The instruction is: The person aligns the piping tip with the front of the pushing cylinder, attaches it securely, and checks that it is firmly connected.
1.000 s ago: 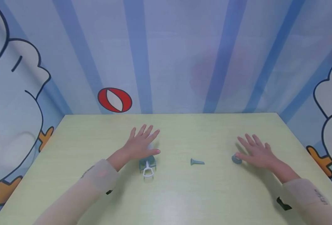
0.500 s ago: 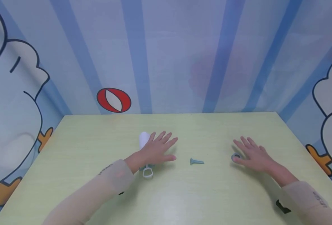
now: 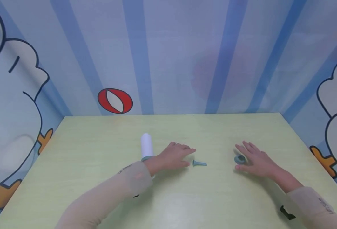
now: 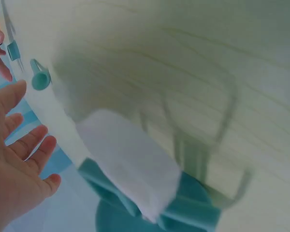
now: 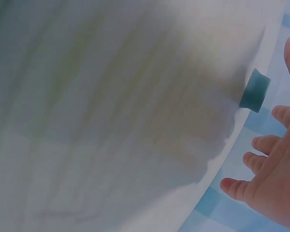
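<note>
Just beside the blue-grey funnel [image 3: 199, 163], the left hand [image 3: 174, 156] has arrived.

– How does the person place the left arm, please?
– The sleeved left forearm [image 3: 99, 200] slants upward to the right in the head view, and the bare left wrist [image 3: 152, 165] continues its line. The left hand [image 3: 172, 156] shows there its back, with the thumb [image 3: 184, 164] apart, below the fingers [image 3: 189, 151].
– Are these fingers straight?
– They are loosely extended. The camera on that wrist shows the palm [image 4: 9, 193], with gaps between the fingers.
– And the other side?
– The sleeved right forearm [image 3: 314, 203] slants upward to the left. The right hand [image 3: 257, 163] is well apart from the left one, its fingers extended also.
</note>
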Demonstrator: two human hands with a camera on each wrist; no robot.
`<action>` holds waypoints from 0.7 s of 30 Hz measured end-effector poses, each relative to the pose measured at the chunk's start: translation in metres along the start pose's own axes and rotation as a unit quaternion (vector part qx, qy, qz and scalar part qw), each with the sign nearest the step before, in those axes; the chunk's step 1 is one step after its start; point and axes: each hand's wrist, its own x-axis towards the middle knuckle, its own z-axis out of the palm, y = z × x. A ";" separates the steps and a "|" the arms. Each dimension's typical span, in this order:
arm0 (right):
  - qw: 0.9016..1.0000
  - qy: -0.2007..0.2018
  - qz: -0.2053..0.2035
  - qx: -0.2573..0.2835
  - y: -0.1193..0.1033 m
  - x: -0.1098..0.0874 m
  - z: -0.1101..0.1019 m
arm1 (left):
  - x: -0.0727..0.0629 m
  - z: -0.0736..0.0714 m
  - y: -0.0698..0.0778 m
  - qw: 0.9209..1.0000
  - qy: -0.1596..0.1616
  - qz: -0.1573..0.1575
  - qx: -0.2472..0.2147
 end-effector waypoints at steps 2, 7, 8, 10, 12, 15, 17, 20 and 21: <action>1.000 0.002 -0.004 0.005 -0.001 -0.001 0.000 | 0.005 0.002 0.003 1.000 0.002 0.009 0.013; 1.000 0.008 -0.004 0.024 -0.001 -0.002 0.000 | 0.012 0.006 0.009 0.999 0.008 0.020 0.032; 1.000 0.008 -0.003 0.026 -0.001 -0.002 0.000 | 0.013 0.007 0.010 0.999 0.010 0.021 0.032; 1.000 0.008 0.002 0.030 -0.001 -0.002 0.000 | 0.014 0.008 0.011 0.999 0.009 0.020 0.030; 1.000 0.009 0.005 0.029 0.000 -0.001 0.001 | 0.016 0.009 0.012 0.999 0.010 0.019 0.026; 0.999 0.016 0.003 0.030 0.000 -0.001 0.000 | 0.017 0.012 0.013 1.000 0.012 0.017 0.020; 0.999 0.026 -0.003 0.029 0.000 0.000 0.000 | 0.018 0.014 0.014 1.000 0.015 0.015 0.019; 0.999 0.038 -0.009 0.032 0.000 0.000 0.000 | 0.019 0.017 0.014 0.999 0.021 0.016 0.019; 0.999 0.040 -0.009 0.033 0.000 0.000 0.000 | 0.019 0.018 0.015 0.999 0.023 0.017 0.019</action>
